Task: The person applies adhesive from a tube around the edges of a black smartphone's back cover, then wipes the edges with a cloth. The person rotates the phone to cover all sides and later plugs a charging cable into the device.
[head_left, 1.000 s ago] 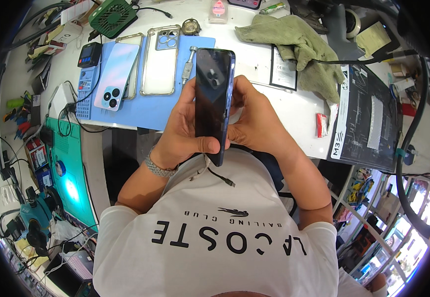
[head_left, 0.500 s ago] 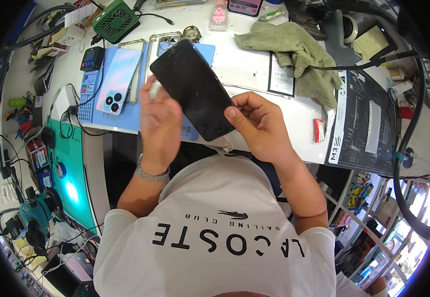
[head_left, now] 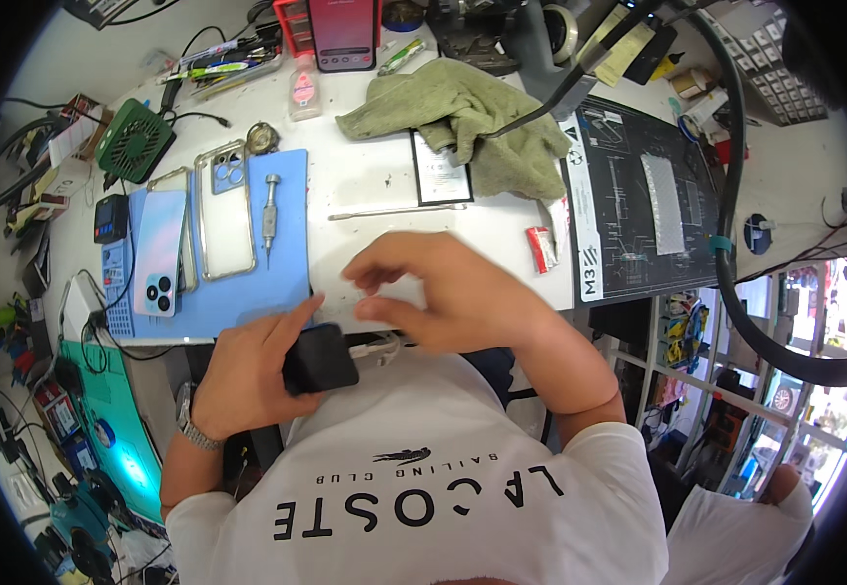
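Observation:
Close to my body, at the table's front edge, my left hand (head_left: 248,375) is wrapped round a black phone (head_left: 322,361); the hand covers much of it. My right hand (head_left: 443,292) hovers over the table edge to the right of the phone, fingers curved and apart, holding nothing. Beyond the left hand lies a blue mat (head_left: 257,302). On it rest a grey screwdriver (head_left: 269,216), a clear phone case (head_left: 226,219) and a pale iridescent phone (head_left: 161,249). A thin metal tool (head_left: 397,211) lies beyond the right hand.
A green cloth (head_left: 472,122) partly covers a flat battery (head_left: 441,174). To the right lies a black printed mat (head_left: 638,200), with a small red packet (head_left: 541,250) beside it. A green fan (head_left: 137,141), clear bottle (head_left: 304,90) and upright phone (head_left: 345,34) stand farther back.
The black phone has come down toward my body and is now in my left hand. My right hand has let go of it. The whole view has shifted rightward.

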A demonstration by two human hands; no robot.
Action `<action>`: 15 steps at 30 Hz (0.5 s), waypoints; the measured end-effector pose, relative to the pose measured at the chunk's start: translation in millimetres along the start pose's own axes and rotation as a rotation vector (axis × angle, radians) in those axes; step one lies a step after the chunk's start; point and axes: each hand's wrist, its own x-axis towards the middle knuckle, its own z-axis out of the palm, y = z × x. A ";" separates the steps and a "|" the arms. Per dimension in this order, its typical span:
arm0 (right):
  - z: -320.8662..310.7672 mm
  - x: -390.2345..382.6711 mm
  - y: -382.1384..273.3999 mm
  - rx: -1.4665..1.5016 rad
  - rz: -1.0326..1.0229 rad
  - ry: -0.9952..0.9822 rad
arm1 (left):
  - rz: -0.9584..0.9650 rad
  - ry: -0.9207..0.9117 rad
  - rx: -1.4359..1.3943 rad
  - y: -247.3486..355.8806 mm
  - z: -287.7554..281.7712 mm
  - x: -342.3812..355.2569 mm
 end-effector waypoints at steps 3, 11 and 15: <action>-65.7 -28.5 8.3 0.112 0.113 0.484 | 0.029 0.093 -0.125 -21.5 13.5 -20.6; -221.6 10.9 113.1 0.148 0.352 0.994 | -0.191 0.087 -0.451 -23.9 23.6 -31.7; -234.8 19.4 109.8 0.167 0.286 0.994 | -0.187 0.108 -0.490 -24.8 30.7 -36.4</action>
